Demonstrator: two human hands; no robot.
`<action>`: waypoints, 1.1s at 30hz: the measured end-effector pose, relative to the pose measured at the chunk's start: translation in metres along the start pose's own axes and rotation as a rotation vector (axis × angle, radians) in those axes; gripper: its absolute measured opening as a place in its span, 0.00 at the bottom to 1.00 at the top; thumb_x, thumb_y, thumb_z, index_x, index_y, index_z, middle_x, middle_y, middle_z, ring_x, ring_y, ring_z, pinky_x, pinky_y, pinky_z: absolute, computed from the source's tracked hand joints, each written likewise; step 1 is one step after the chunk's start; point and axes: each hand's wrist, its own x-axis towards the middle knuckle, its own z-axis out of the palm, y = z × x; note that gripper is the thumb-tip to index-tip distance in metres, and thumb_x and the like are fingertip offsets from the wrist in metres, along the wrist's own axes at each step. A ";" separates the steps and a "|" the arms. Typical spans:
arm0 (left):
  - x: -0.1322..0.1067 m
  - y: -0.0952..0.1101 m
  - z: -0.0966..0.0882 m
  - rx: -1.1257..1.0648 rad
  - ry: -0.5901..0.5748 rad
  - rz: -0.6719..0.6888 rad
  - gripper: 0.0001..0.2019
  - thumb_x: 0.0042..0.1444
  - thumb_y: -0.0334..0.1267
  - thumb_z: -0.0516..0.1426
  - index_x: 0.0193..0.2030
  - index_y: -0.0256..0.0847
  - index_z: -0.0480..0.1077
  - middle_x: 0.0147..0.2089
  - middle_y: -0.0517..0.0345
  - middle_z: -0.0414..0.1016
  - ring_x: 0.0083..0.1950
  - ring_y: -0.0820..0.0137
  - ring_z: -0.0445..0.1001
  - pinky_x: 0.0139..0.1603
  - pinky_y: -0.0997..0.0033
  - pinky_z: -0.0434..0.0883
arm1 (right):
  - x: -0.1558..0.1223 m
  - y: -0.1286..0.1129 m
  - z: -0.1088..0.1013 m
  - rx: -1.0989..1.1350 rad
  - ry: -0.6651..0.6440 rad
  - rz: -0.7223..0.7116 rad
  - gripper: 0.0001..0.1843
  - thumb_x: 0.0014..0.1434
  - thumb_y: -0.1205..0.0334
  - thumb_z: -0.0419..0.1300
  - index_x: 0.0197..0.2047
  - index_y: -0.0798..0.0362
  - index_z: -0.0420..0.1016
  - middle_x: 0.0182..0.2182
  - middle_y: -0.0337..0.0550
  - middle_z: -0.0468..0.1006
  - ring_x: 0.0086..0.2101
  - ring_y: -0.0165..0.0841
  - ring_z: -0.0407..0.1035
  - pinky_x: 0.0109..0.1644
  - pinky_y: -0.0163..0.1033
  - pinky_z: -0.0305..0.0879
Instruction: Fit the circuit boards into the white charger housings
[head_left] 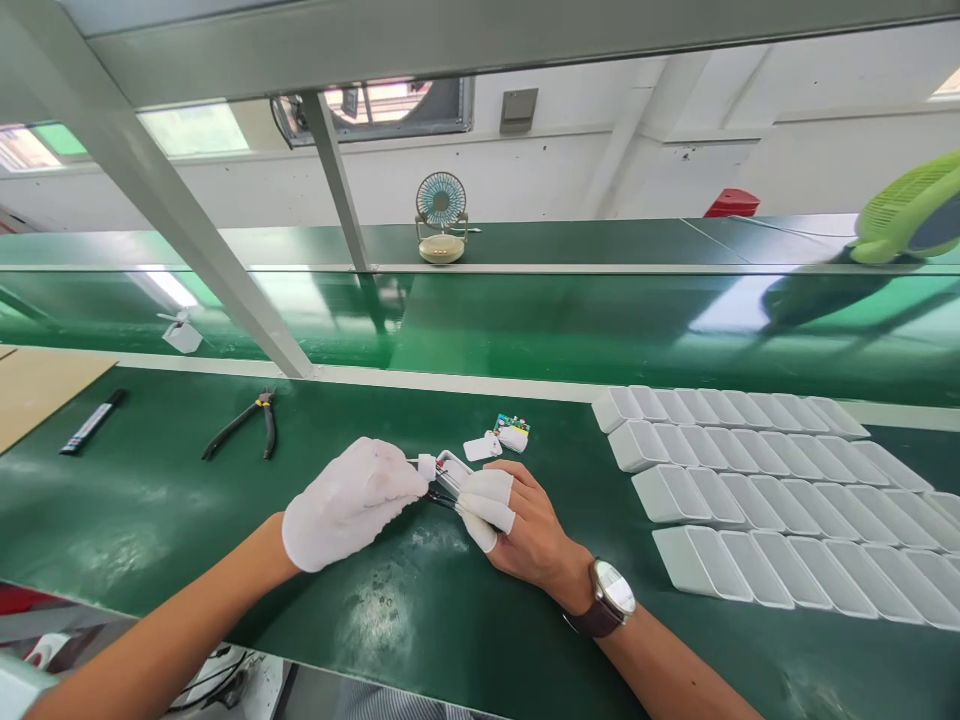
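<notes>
My left hand (349,503), in a white glove, is closed in a pinch on a small white plug-like part with thin wires at the middle of the green bench. My right hand (525,525), with white finger cots and a wristwatch, grips a small white casing (452,468) against that part. The two hands meet over the bench mat. Just beyond them lie a loose white cover (481,447) and a small circuit board piece (513,432).
Rows of several white casings (757,500) fill the bench at right. Black pliers (251,422) and a marker pen (94,421) lie at left, beside a cardboard sheet (37,390). A green conveyor belt (525,320) runs behind, with a small desk fan (441,220) beyond and a green fan (911,205) far right.
</notes>
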 end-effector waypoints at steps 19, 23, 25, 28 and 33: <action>-0.130 -0.194 -0.084 0.173 0.554 -1.201 0.14 0.56 0.35 0.58 0.48 0.34 0.75 0.47 0.46 0.82 0.51 0.61 0.80 0.58 0.64 0.74 | 0.010 -0.005 -0.003 0.030 -0.003 -0.156 0.18 0.63 0.77 0.53 0.53 0.52 0.73 0.37 0.48 0.82 0.38 0.38 0.78 0.42 0.47 0.76; -0.156 -0.212 -0.075 0.177 0.496 -1.260 0.11 0.54 0.36 0.59 0.43 0.37 0.77 0.45 0.49 0.83 0.50 0.61 0.80 0.57 0.67 0.74 | 0.016 -0.001 -0.005 -0.075 -0.004 -0.154 0.18 0.65 0.74 0.55 0.55 0.52 0.74 0.40 0.51 0.83 0.40 0.40 0.78 0.41 0.47 0.77; -0.161 -0.218 -0.072 0.188 0.464 -1.264 0.10 0.53 0.38 0.59 0.40 0.40 0.78 0.45 0.52 0.84 0.50 0.60 0.80 0.57 0.67 0.73 | 0.022 -0.001 -0.007 -0.119 0.009 -0.163 0.19 0.65 0.72 0.56 0.57 0.49 0.74 0.41 0.49 0.83 0.40 0.41 0.78 0.43 0.48 0.77; -0.164 -0.226 -0.072 0.214 0.416 -1.258 0.10 0.52 0.42 0.59 0.36 0.42 0.79 0.44 0.52 0.84 0.53 0.56 0.78 0.59 0.63 0.71 | 0.033 -0.003 -0.014 -0.146 0.040 -0.141 0.23 0.63 0.74 0.60 0.59 0.45 0.73 0.42 0.46 0.83 0.41 0.40 0.79 0.45 0.49 0.77; -0.165 -0.232 -0.075 0.256 0.380 -1.236 0.10 0.52 0.44 0.59 0.31 0.42 0.78 0.40 0.48 0.83 0.53 0.49 0.76 0.59 0.57 0.70 | 0.053 -0.002 -0.030 -0.224 0.035 -0.066 0.20 0.62 0.72 0.62 0.54 0.45 0.73 0.40 0.45 0.83 0.40 0.40 0.78 0.44 0.48 0.75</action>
